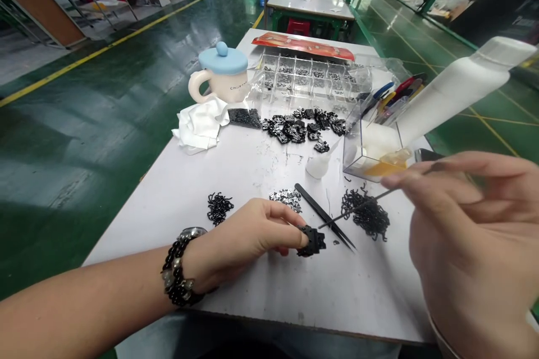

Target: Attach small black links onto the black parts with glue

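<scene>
My left hand (269, 230) pinches a small black plastic part (312, 241) just above the white table. In my right hand (471, 224), between thumb and fingers, is a thin dark rod (357, 210) whose tip reaches close to the black part; whether they touch I cannot tell. Black tweezers (320, 210) lie on the table right behind the part. Around them are a heap of small silvery pieces (286, 199), a heap of black hook-shaped pieces (366, 213) on the right and a smaller black heap (219, 207) on the left.
Farther back are a small white bottle (318, 165), a pile of black parts (295, 126), a clear compartment tray (311, 76), a lidded mug (227, 73) and crumpled tissue (202, 123). A clear box (357, 162) with pens and a tall white bottle (463, 90) stands at right.
</scene>
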A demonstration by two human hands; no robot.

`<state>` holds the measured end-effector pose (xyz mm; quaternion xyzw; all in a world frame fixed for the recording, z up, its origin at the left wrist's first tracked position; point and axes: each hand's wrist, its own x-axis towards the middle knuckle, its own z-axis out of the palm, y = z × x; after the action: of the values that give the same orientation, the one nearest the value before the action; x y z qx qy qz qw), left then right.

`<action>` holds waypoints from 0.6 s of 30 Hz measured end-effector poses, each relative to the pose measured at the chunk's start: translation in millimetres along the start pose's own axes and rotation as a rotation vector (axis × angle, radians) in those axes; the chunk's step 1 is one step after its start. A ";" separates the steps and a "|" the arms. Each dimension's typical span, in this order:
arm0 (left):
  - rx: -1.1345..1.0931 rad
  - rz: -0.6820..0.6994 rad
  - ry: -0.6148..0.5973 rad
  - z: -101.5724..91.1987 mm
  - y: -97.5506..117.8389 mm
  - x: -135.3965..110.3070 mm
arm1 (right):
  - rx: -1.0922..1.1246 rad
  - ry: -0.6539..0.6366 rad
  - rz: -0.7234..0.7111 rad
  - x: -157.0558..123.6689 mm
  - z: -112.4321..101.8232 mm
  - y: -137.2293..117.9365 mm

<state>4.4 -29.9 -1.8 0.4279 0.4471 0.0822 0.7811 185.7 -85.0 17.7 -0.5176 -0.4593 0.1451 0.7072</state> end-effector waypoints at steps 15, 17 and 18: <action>-0.022 -0.003 -0.001 -1.6 -1.6 0.3 | 0.075 -0.058 0.056 -2.7 -1.0 3.3; -0.020 -0.004 0.003 -0.7 -1.0 0.3 | 0.081 -0.115 0.095 -3.2 -3.9 4.2; -0.021 -0.002 0.002 -0.3 -0.9 0.4 | 0.081 -0.143 0.118 -4.0 -5.0 4.6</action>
<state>4.1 -30.1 -2.8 0.4190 0.4476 0.0867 0.7852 188.9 -88.8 11.5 -0.5030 -0.4708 0.2417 0.6833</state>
